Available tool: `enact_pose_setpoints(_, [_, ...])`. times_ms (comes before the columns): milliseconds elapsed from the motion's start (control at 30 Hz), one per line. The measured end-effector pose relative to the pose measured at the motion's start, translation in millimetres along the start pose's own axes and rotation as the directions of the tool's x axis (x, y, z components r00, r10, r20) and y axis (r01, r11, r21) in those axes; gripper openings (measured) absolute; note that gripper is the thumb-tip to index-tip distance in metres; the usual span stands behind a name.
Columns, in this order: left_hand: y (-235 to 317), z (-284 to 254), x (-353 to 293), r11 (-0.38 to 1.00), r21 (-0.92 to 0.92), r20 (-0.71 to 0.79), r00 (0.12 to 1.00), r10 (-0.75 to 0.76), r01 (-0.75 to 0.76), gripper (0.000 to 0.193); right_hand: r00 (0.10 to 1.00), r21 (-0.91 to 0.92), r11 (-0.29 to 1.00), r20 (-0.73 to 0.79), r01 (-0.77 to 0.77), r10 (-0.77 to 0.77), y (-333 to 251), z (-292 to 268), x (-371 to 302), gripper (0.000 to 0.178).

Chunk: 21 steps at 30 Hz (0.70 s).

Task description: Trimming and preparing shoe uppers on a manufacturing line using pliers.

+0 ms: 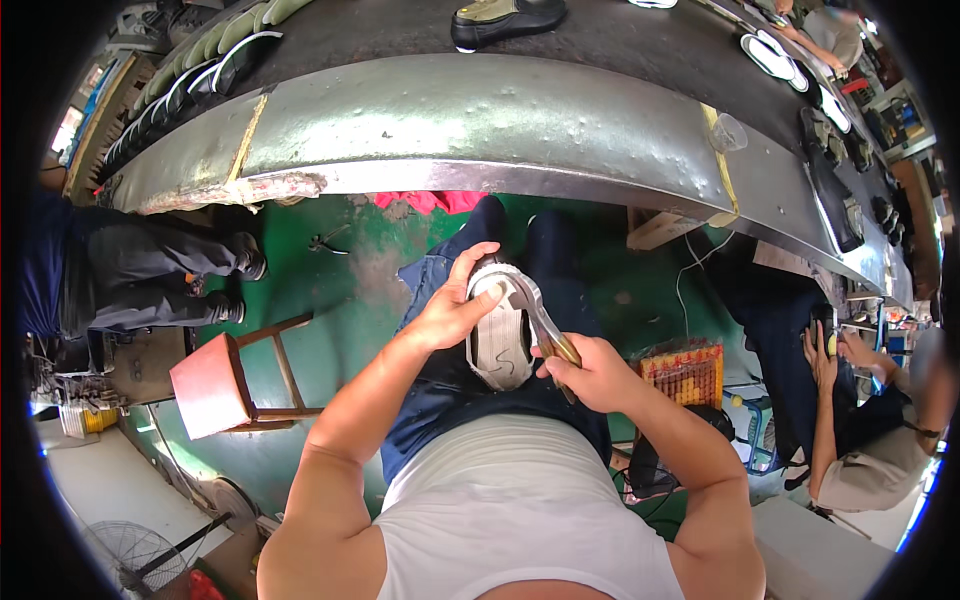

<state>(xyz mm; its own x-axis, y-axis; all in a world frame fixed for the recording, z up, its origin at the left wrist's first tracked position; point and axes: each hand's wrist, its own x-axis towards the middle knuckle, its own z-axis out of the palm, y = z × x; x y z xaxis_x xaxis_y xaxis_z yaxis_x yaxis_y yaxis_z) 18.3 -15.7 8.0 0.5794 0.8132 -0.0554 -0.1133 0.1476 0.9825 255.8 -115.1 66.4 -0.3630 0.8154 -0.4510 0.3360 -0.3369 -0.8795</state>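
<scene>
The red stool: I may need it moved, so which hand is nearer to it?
Left. The left hand rests on the shoe, closer to the red stool; the right hand is beyond the shoe.

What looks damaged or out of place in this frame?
The metal bench front is dented, its left lower edge rusted and flaking. A red cloth hangs beneath it. The shoe in hand looks unfinished, not damaged.
</scene>
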Motion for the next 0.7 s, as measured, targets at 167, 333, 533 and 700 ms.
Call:
enact_pose_setpoints(167, [5,-10,-4,0.989,0.143,-0.035,0.999,-0.02,0.025,0.053,0.991,0.176,0.984,0.125,0.024,-0.046,-3,-9,17,0.022])
enact_pose_setpoints(333, [-6,-14,-4,0.971,0.235,-0.11,0.994,-0.004,0.029,0.046,0.998,-0.118,0.992,-0.031,0.049,-0.053,13,-5,36,0.022])
enact_pose_setpoints(533, [-14,-21,0,0.97,0.238,-0.116,0.991,0.068,-0.039,0.043,0.859,-0.458,0.835,-0.246,0.306,-0.45,47,12,54,0.027])
enact_pose_setpoints(700, [-15,-22,-2,0.982,0.184,-0.086,0.994,0.065,-0.048,0.046,0.951,-0.58,0.807,-0.172,0.113,-0.257,19,8,27,0.024])
